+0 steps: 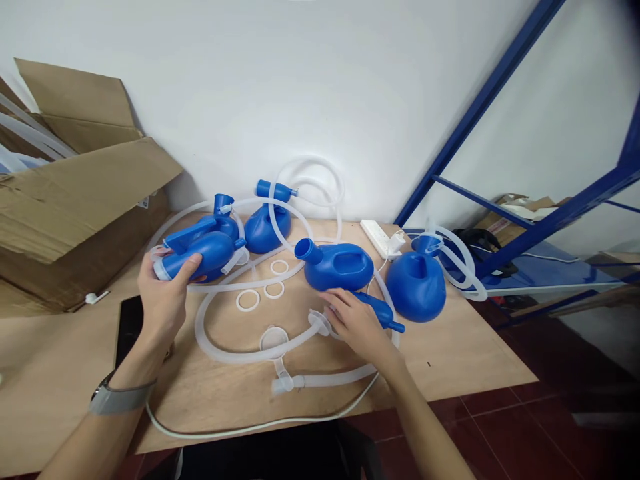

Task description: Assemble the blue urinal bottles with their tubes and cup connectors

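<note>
Funnel (215,252) held by our left hand (167,293) we judge light, stiff, best taken round its middle; whether our right hand (357,325) grips is unclear.

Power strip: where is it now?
Head view, right of centre: the power strip lies on the table near the wall, between the rightmost blue jug and the blue jug by the right hand.

White wall (225,87), blue shelving (481,107), red tiled floor (495,433)
</note>
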